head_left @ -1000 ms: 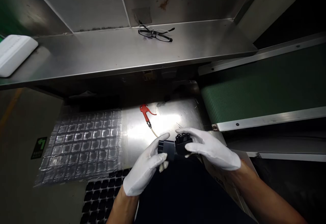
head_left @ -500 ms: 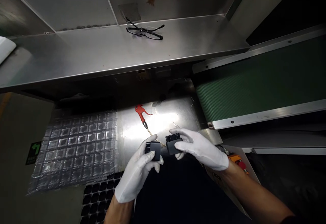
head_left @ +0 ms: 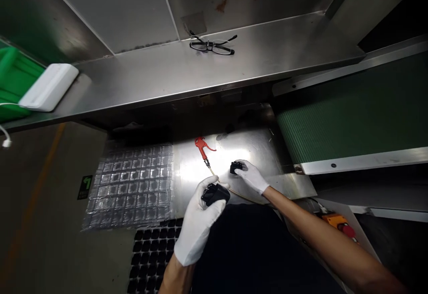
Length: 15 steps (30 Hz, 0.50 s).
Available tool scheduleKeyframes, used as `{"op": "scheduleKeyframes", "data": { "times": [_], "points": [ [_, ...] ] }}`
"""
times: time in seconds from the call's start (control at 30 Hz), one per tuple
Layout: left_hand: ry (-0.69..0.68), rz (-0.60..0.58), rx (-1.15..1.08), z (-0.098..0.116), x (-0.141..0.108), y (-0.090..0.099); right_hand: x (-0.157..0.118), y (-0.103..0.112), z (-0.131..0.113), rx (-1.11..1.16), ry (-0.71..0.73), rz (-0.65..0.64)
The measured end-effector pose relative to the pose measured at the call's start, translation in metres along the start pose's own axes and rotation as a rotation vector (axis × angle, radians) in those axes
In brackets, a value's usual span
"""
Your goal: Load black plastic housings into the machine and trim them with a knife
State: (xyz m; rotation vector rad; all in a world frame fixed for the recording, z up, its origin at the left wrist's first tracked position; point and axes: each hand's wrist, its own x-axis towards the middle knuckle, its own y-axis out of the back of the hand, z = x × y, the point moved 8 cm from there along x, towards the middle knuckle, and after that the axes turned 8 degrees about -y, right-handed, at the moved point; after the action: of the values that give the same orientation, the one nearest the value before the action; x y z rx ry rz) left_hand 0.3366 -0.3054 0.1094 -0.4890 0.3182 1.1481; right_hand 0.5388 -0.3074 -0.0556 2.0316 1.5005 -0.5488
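A: What is in the hands?

B: The left hand (head_left: 197,227), in a white glove, is closed around a small black plastic block (head_left: 215,193), held above the near edge of the steel worktop (head_left: 254,147). The right hand (head_left: 251,175), gloved too, reaches farther out and grips a second black block (head_left: 236,167) with its fingertips, low over the lit part of the worktop. Whether that block touches the metal I cannot tell.

A: So the two blocks are apart?

B: Yes, clearly apart, the right one beyond and to the right of the left one.

A: What lies around them?

B: A red air blow gun (head_left: 201,145) lies on the worktop just beyond the hands, and its thin hose (head_left: 234,192) runs back between them. Left of that, a clear blister tray (head_left: 132,184) with rows of square pockets covers the surface. A black tray (head_left: 152,251) with square cells sits nearer, below the clear one. On the right is a green conveyor belt (head_left: 351,115).

A: And higher up?

B: A steel shelf (head_left: 150,73) carries black-framed glasses (head_left: 212,45) and, at its left end, a white box (head_left: 48,86) beside a green bin (head_left: 10,80).
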Motion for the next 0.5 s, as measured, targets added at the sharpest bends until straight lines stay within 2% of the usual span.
{"op": "scheduleKeyframes", "data": {
  "times": [0.07, 0.17, 0.3, 0.5],
  "points": [
    [-0.041, 0.010, -0.027, 0.001, 0.000, 0.001, 0.024, -0.014, 0.020, -0.068, 0.002, 0.026],
    [-0.054, 0.024, -0.071, 0.000, -0.001, 0.003, 0.045, -0.028, 0.035, -0.192, 0.055, 0.062],
    [-0.059, 0.094, -0.050, 0.001, -0.006, 0.008, 0.061, -0.031, 0.045, -0.362, 0.103, 0.103],
    [-0.103, 0.142, 0.096, 0.005, -0.008, 0.009, 0.072, -0.029, 0.056, -0.492, 0.131, 0.074]
  ]
}}
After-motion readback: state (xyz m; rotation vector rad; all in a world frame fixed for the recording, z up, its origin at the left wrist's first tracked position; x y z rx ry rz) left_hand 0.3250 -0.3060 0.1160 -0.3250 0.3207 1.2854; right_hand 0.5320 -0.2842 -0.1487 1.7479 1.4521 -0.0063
